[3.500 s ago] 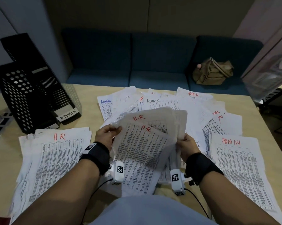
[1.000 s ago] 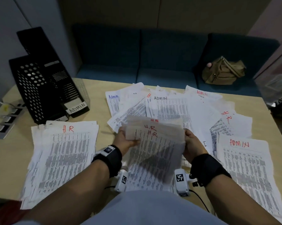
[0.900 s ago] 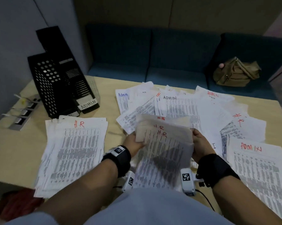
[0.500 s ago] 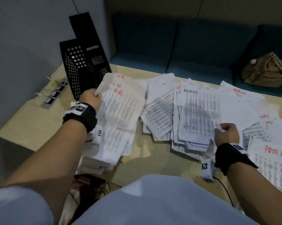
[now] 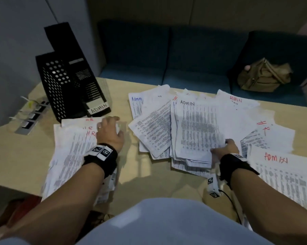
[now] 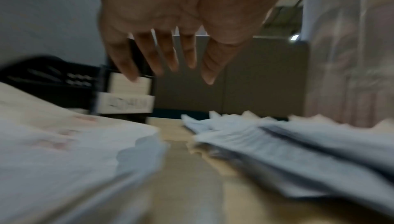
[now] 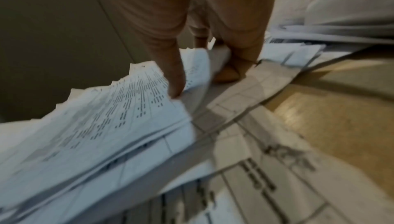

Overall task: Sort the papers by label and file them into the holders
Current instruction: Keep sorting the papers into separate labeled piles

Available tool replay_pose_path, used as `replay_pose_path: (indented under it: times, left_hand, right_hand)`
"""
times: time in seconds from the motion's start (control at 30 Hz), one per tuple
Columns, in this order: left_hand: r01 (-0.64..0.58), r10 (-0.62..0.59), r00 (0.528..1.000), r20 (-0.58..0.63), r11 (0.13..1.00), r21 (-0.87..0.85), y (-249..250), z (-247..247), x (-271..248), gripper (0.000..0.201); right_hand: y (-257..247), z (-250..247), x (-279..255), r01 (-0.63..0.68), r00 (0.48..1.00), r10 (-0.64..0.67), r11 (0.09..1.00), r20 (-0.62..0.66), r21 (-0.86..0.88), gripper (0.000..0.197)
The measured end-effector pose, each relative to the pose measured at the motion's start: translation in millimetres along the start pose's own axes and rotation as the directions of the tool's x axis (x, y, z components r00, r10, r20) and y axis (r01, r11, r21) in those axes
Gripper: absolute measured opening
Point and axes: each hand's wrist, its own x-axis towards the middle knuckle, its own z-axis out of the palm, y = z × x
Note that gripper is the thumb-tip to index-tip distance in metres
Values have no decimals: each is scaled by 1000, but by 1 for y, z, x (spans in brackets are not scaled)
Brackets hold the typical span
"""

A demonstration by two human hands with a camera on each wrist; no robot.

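My left hand (image 5: 113,129) hovers over the top right corner of the pile of sheets marked HR (image 5: 73,149) at the left of the table. In the left wrist view the left hand (image 6: 170,69) has straight, spread fingers and holds nothing. My right hand (image 5: 221,149) pinches the near right corner of a sheet headed ADMIN (image 5: 197,128) on top of the unsorted heap in the middle. The right wrist view shows the right hand (image 7: 202,84) with thumb and fingers curling that sheet's corner (image 7: 119,109) upward. Two black holders (image 5: 68,89) stand at the back left; one bears an ADMIN label (image 5: 98,107).
A second pile headed ADMIN (image 5: 281,177) lies at the right front. Loose HR and Admin sheets fan out behind the heap. A power strip (image 5: 30,117) sits left of the holders. Bare table (image 5: 145,179) shows between the piles. A tan bag (image 5: 262,76) rests on the blue sofa.
My left hand has laid the HR sheets it carried onto the HR pile and let go. My right hand keeps its pinch on the ADMIN sheet's corner.
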Motion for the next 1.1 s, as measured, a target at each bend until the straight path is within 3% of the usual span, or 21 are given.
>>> replay_pose_path:
  times: [0.07,0.13,0.2,0.27,0.33,0.43,0.53,0.6,0.7,0.77,0.83,0.87,0.9,0.93,1.0,1.03,1.1]
  left_hand:
    - [-24,85,967,239,968,-248,39,27,-10,18]
    - [63,114,900,421,921,-385,72,48,-21,8]
    - [119,135,856,499,888,-445,99,61,-28,16]
    - [188,134,820,557,856,-482,115,71,-29,36]
    - [296,119,782,612,793,-533,125,79,-27,57]
    - [490,30,720,693,685,-539,125,88,-26,79]
    - [604,-68,706,705,579,-548,112,95,-27,86]
    - [606,-178,741,647,592,-532,98,98,-24,96]
    - [620,-250,759,602,561,-549,75,102,-19,115]
    - [658,-221,723,655,509,-554,59,113,-15,102]
    - [679,-177,717,675,399,-616,62,102,-16,57]
    - [676,-173,721,671,388,-626,68,91,-18,31]
    - [661,-192,735,650,414,-625,71,86,-17,13]
    - [657,-208,739,640,432,-618,73,82,-18,14]
    - [652,-279,750,599,465,-599,70,77,-17,17]
    - [644,-321,759,566,495,-583,64,80,-17,19]
    - [625,-334,779,531,486,-611,57,84,-21,18]
  right_hand:
    - [6,-4,-2,56,991,-42,993,-130,103,25]
    - [15,-10,-7,69,969,-16,976,-245,207,15]
    - [27,-18,-9,84,946,11,957,-323,278,12]
    - [38,-23,-7,132,941,-25,946,-339,296,9]
    - [43,-24,-6,184,960,-102,931,-262,314,18]
    - [35,-17,-18,213,971,-238,902,22,376,5]
    - [23,-10,-32,223,906,-352,869,234,443,15]
    - [14,-10,-37,206,834,-418,841,359,501,26]
    - [0,-8,-43,319,731,-492,859,473,400,18]
    - [-6,-7,-47,360,710,-489,871,507,334,28]
    - [-10,-4,-50,358,689,-468,884,553,302,28]
    - [-12,-5,-52,347,675,-454,891,582,293,25]
    - [-14,-5,-52,342,676,-449,893,584,292,23]
    - [-15,-7,-48,357,715,-458,889,528,287,23]
    - [-15,-15,-29,388,876,-425,901,227,192,28]
    - [-13,-22,-16,351,932,-358,930,58,113,35]
    - [-7,-32,7,195,974,-200,979,-108,-52,60]
